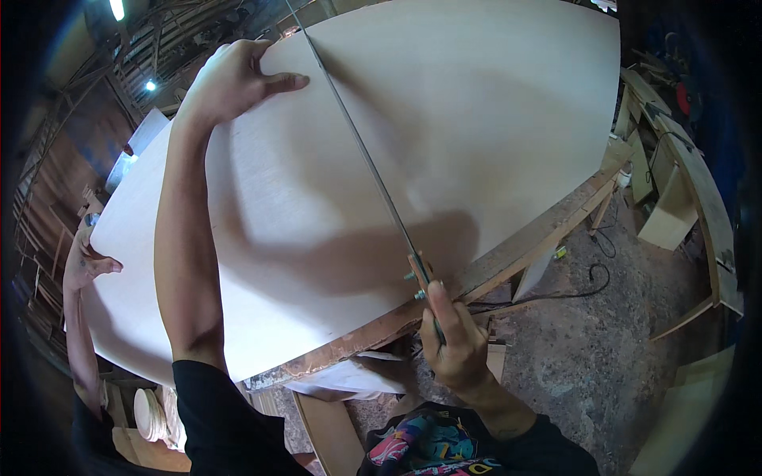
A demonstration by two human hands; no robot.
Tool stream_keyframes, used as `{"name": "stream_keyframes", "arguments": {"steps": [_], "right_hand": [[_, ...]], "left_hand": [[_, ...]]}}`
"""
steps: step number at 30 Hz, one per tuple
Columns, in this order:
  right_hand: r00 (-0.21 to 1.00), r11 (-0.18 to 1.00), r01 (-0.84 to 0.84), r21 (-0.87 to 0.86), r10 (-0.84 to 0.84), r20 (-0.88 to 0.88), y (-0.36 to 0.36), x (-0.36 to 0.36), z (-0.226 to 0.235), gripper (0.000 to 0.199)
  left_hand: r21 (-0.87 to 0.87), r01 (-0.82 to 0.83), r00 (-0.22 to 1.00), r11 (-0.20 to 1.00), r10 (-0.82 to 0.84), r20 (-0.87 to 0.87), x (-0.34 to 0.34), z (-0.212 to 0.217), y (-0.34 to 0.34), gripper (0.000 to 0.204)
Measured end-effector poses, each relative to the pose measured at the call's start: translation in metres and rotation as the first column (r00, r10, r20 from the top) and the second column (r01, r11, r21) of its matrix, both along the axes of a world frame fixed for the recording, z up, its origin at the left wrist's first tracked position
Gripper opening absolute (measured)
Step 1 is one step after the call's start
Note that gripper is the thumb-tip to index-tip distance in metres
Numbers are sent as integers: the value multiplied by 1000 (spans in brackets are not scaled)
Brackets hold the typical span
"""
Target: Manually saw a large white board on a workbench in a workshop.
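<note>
A large pale board [508, 135] lies across the middle of the view, its surface marked by soft shadows. At its far left edge, my left hand [230, 83] grips the board, thumb flat on the face and fingers curled over the edge, partly hidden. My right hand [456, 337] is closed round the lower end of a long thin metal strip tool [361, 151]. Small bolts stick out from its wooden handle part [421, 274], beside the board's near edge. The strip runs diagonally over the board past its far edge, beyond the picture.
Another person's hand [94, 262] holds the board's left end. A worn wooden bench edge [349, 345] runs under its near side. Wooden panels [675, 210] stand at the right, and a dark cable [571, 296] lies on the rough floor [571, 357].
</note>
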State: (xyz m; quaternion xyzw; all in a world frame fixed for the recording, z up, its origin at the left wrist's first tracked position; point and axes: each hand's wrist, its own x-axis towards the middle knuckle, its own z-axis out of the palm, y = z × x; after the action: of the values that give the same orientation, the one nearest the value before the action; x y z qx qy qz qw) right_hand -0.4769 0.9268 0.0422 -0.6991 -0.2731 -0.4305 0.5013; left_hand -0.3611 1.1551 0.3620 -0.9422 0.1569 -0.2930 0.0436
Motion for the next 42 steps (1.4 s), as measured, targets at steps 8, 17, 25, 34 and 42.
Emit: {"name": "stream_keyframes", "arguments": {"steps": [8,17,25,34,42], "right_hand": [[993,997,-66,-35,69,100,23,50,82,55],[997,998,-59,-10,59,43,40,75,95,58],[1000,1000,-2,-2,2,5,-10,-1,-14,54],[1000,997,-16,-74,15,-15,38,91,169,54],[997,996,-78,-36,77,-33,17,34,17,57]], "left_hand": [[57,-165,986,985,164,12,-17,3,-6,48],[13,-97,995,995,97,3,1,0,4,49],[2,28,1000,1000,-28,-3,-2,2,-2,39],[101,-162,985,982,154,77,-5,7,-11,48],[9,-12,1000,1000,12,22,-3,1,3,46]]}}
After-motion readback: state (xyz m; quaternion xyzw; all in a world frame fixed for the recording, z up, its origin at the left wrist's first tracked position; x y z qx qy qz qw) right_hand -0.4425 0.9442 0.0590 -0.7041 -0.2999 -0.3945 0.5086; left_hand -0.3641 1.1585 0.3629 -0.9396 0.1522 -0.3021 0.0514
